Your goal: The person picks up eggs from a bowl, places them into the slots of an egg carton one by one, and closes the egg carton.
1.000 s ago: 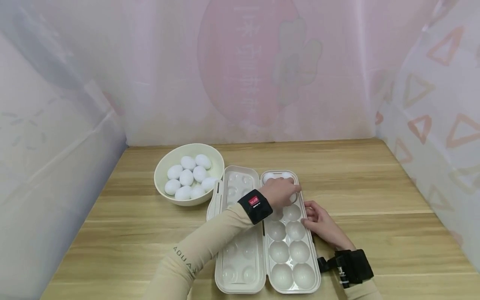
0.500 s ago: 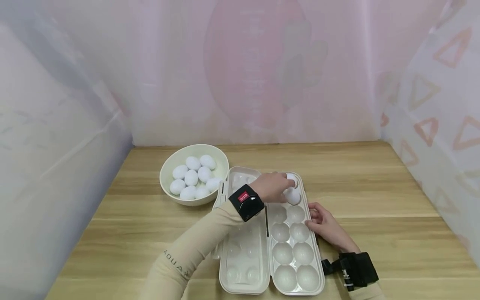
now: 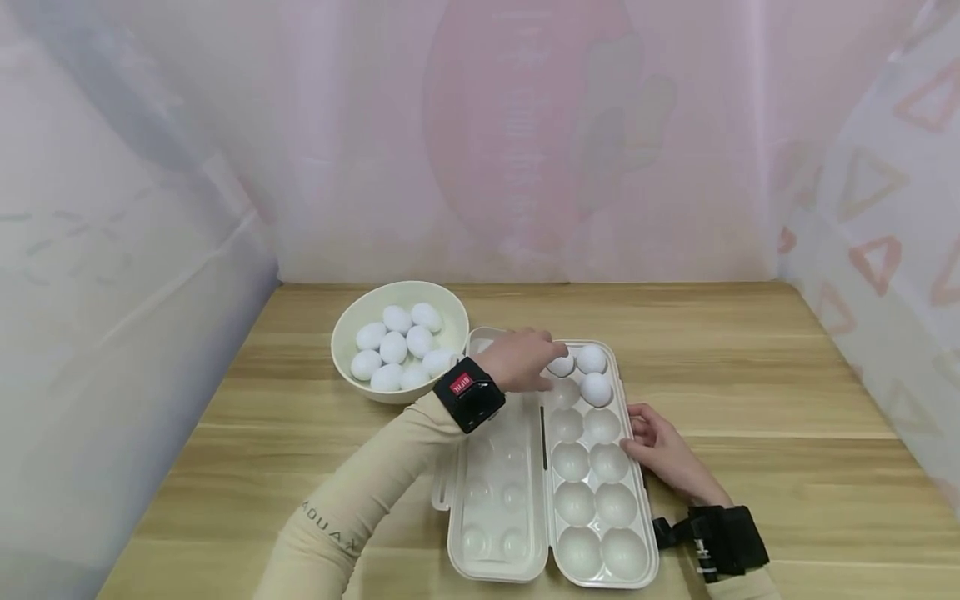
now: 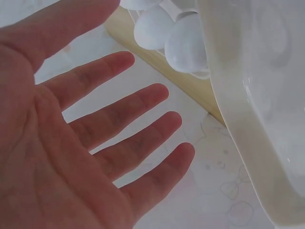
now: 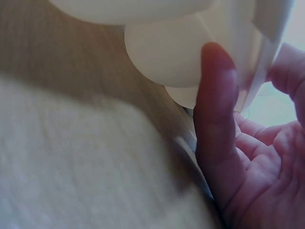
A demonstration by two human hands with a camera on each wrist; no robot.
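Egg tray (image 3: 633,492) lies open on wooden table (image 3: 750,375), seemingly pale-curtained around.

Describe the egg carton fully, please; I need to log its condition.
The egg carton is cream-white, glossy moulded plastic, lying wide open and flat on the wooden table, beside the bowl. Its lid half lies on the left, the cupped tray half on the right, joined by a long hinge. The tray has two columns of round cups. Three white eggs sit at the far end; the other cups in view are unfilled. The right hand touches its right edge; the left hand hangs open over its far end.
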